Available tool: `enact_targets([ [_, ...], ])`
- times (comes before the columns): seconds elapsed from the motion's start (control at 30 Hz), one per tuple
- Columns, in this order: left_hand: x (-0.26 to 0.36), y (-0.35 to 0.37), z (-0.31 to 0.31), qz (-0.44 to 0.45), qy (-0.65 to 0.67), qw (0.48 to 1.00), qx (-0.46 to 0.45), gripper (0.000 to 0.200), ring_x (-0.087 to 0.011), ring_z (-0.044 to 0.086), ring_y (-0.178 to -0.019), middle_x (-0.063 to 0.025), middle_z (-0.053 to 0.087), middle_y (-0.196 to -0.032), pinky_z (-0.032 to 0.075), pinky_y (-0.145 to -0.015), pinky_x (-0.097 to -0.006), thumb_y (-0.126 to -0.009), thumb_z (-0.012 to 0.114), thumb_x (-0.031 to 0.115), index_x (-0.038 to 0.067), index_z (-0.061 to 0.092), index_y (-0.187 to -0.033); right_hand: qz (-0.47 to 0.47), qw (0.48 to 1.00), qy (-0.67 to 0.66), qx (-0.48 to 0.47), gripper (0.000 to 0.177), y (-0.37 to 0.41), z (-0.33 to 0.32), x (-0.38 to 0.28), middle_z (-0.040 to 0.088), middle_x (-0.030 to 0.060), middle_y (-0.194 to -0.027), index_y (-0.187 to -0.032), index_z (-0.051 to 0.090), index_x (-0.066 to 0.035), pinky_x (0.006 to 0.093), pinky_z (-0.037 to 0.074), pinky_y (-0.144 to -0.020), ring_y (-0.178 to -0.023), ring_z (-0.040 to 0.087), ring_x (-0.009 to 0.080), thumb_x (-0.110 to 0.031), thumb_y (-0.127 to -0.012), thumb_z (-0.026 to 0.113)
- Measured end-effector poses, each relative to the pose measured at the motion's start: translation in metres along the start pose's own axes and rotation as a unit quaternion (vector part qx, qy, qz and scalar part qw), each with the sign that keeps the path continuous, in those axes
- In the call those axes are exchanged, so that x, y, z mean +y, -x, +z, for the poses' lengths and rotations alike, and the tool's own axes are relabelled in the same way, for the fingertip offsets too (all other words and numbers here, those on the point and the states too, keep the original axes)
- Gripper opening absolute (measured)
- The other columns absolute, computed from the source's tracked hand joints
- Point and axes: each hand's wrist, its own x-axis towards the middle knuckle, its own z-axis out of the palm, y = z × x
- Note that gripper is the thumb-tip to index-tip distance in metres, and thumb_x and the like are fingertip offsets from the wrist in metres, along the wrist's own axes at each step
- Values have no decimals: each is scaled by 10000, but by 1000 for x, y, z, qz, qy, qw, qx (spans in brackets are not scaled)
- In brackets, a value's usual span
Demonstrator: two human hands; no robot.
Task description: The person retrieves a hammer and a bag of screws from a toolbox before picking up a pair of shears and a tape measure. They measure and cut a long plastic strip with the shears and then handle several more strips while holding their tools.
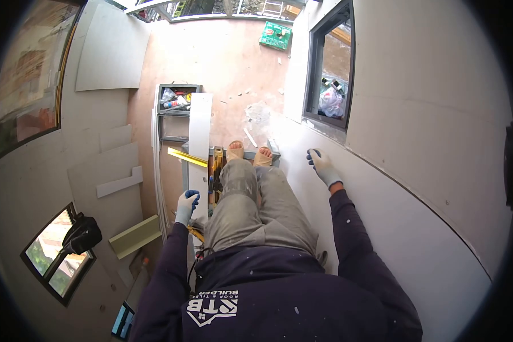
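Observation:
My left hand, in a white glove with blue fingertips, hangs beside my left leg with its fingers curled in and nothing showing in it. A yellow level-like bar and a narrow tray of tools lie just beyond it. On the other side my right hand, gloved the same way, is held out in front of the white wall panel. Its fingers are bent but a little apart, and no object shows between them. My sandalled feet stand on a grey raised platform.
A grey frame holding tools and bottles stands on the floor, with a long white board beside it. A green box sits farther off. Scraps lie around a dusty patch. A dark-framed window opens on the right.

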Motion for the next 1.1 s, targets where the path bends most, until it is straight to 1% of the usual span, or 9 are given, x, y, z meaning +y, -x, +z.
enact_targets([
  [0.2,-6,-19,28,69,-69,993,68,140,-54,520,-598,10,609,-699,398,-514,-232,-855,776,136,53,671,-895,-7,1000,4,26,412,-47,32,16,722,104,-880,-1000,687,18,328,509,-714,-777,664,183,-366,-976,541],
  [0.4,87,-92,46,223,-200,949,98,326,-124,544,-607,-68,615,-680,468,-606,-329,-832,768,271,-19,620,-805,-40,996,-85,7,399,-66,44,-6,714,57,-891,-1059,683,-30,293,499,-679,-788,657,132,-378,-1020,491],
  [0.6,251,-100,35,310,-415,849,102,297,-362,669,-749,-227,671,-814,512,-691,-421,-797,697,267,-7,632,-890,-112,978,-166,51,334,-96,28,-19,704,62,-1013,-1176,656,-37,285,503,-726,-858,653,140,-287,-1033,486],
  [0.7,293,-96,15,306,-466,829,43,330,-339,676,-836,-190,684,-890,530,-756,-397,-803,693,285,32,661,-1012,-166,959,-211,91,273,-51,20,-60,705,99,-1045,-1178,648,0,305,511,-799,-910,657,162,-167,-1012,509],
  [0.8,282,-84,17,303,-556,774,-25,417,-320,667,-957,-154,676,-1059,541,-853,-377,-826,696,296,72,668,-1176,-284,940,-75,172,252,-7,23,-77,691,152,-1053,-1163,643,42,326,509,-871,-957,653,218,-106,-991,535],
  [0.87,247,-154,13,315,-503,800,-87,448,-320,661,-995,-161,662,-1117,536,-907,-393,-842,689,303,75,657,-1226,-310,924,-109,198,241,-26,42,-68,698,139,-1035,-1155,647,40,319,502,-868,-941,655,214,-79,-993,514],
  [0.97,189,-372,-4,434,-486,757,50,478,-398,650,-1057,-215,638,-1197,523,-936,-449,-873,662,355,57,649,-1246,-389,885,-93,238,245,-123,67,-42,699,115,-1021,-1134,658,45,306,496,-895,-958,655,183,-83,-1011,490],
  [1.07,145,-465,-2,234,-531,796,170,473,-422,643,-1063,-241,644,-1184,516,-933,-468,-871,667,361,36,662,-1213,-410,879,-26,242,238,-205,82,-109,702,105,-1014,-1110,662,46,283,502,-839,-922,652,153,-106,-1015,505],
  [1.1,120,-493,-3,259,-419,861,128,467,-417,645,-1058,-244,654,-1164,517,-930,-466,-872,667,358,34,663,-1210,-403,885,-27,232,240,-223,87,-120,705,102,-1003,-1104,664,43,280,503,-819,-904,651,148,-116,-1018,505],
])
